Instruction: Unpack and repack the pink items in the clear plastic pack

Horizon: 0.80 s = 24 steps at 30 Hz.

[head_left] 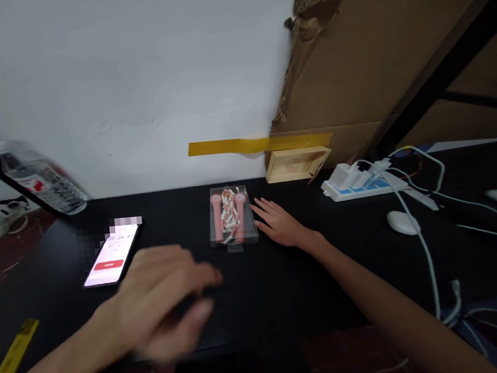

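Note:
A clear plastic box (210,224) lies on the black table, holding a skipping rope (230,214) with two pink handles and pink and white beads. A clear tab sticks out from the box's near end. My right hand (275,222) rests on the table with fingers spread, its fingertips at the box's right side. In front of the box and to its left, my left hand (165,301) hovers, blurred by motion. Its thumb and index finger are apart, with nothing seen between them; the other fingers are curled.
A lit phone (112,250) showing a timer lies left, behind my left hand. Beyond it stands a plastic water bottle (43,181). At the back are a shallow wooden box (296,165) and a power strip (364,187) with plugs and white cables. A white mouse (403,223) lies right.

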{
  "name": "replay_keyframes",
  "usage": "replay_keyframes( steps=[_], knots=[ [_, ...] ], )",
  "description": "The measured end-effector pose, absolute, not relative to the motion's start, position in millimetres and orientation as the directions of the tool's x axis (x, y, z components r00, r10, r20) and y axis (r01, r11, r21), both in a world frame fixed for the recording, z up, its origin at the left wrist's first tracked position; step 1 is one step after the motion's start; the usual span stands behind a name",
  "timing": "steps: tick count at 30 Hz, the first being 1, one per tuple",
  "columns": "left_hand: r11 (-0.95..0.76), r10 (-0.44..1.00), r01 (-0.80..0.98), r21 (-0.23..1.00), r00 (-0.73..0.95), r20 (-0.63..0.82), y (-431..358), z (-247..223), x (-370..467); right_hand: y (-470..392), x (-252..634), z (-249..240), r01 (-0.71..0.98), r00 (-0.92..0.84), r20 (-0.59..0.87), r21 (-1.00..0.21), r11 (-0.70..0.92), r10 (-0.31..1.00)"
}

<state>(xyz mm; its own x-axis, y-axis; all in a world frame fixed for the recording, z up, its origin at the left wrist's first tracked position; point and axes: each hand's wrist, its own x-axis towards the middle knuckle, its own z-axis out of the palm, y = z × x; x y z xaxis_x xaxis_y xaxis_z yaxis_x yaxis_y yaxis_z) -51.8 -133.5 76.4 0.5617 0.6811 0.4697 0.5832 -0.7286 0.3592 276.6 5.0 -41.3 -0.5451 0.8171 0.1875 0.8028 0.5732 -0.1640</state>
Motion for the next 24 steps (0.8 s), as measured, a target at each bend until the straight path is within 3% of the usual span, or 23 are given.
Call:
replay_keyframes(
  steps=[1, 4, 7, 10, 21, 24],
  knots=[
    [-0.757, 0.648, 0.561, 0.335, 0.585, 0.488, -109, 70, -48, 5, 276, -41, 0.805, -0.539, 0.190, -0.170, 0.568, 0.821],
    [-0.647, 0.752, 0.648, 0.402, 0.453, 0.480, -38, 40, -43, 5, 274, -41, 0.813, -0.513, 0.200, -0.198, 0.547, 0.835],
    [-0.520, 0.854, 0.744, 0.420, 0.436, 0.284, 4, 3, -45, 7, 273, -42, 0.815, -0.503, 0.202, -0.211, 0.539, 0.840],
    [-0.519, 0.848, 0.771, 0.368, 0.517, 0.113, 13, -22, -43, 11, 271, -43, 0.814, -0.512, 0.199, -0.197, 0.546, 0.836],
    [-0.624, 0.773, 0.725, 0.291, 0.627, 0.094, 16, -32, -48, 30, 260, -42, 0.837, -0.500, 0.155, -0.168, 0.521, 0.852],
    [-0.636, 0.769, 0.743, 0.211, 0.634, 0.085, 19, -32, -54, 29, 263, -42, 0.823, -0.525, 0.155, -0.160, 0.546, 0.837]
  ],
)
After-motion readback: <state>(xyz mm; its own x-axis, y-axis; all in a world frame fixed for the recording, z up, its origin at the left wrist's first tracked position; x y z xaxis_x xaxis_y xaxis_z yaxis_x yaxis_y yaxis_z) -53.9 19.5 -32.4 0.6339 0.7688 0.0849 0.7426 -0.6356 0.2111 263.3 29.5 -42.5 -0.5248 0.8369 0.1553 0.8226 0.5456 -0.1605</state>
